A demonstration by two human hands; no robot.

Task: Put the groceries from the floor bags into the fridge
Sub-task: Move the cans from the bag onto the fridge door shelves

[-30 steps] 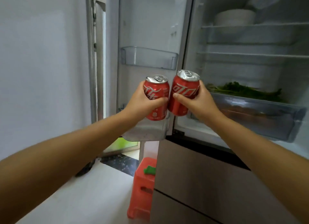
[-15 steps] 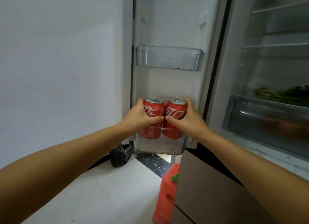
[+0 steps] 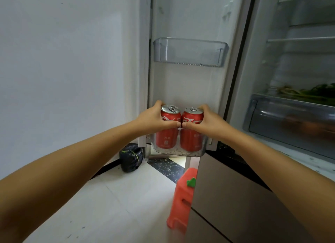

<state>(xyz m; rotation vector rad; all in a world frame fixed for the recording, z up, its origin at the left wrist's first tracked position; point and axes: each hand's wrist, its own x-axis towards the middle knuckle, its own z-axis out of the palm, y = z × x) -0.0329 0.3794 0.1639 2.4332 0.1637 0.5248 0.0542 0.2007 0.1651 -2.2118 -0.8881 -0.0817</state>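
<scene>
Both cans have sunk lower than half a second ago, their lower halves now behind the clear wall of the lower transparent plastic door bin point(image 3: 178, 152) on the open fridge door. The left hand point(image 3: 154, 121) wraps the left red aluminium soda can point(image 3: 168, 132), thumb across its front and fingers curled round the far side. The right hand point(image 3: 203, 123) grips the right red aluminium soda can point(image 3: 191, 135) the same way, and the two thumb tips nearly meet between the cans. Each can stands upright, long axis vertical, silver pull-tab top facing up, the two just beside each other. Above them hangs the upper clear plastic door bin point(image 3: 190, 52). To the right, inside the fridge, green leafy vegetables point(image 3: 308, 94) lie above a translucent crisper drawer point(image 3: 290, 121). On the white floor, a dark plastic bag point(image 3: 130, 157) sits at left near the door's foot, and an orange-red plastic stool point(image 3: 183, 197) stands nearer, beside the beige lower fridge front.
</scene>
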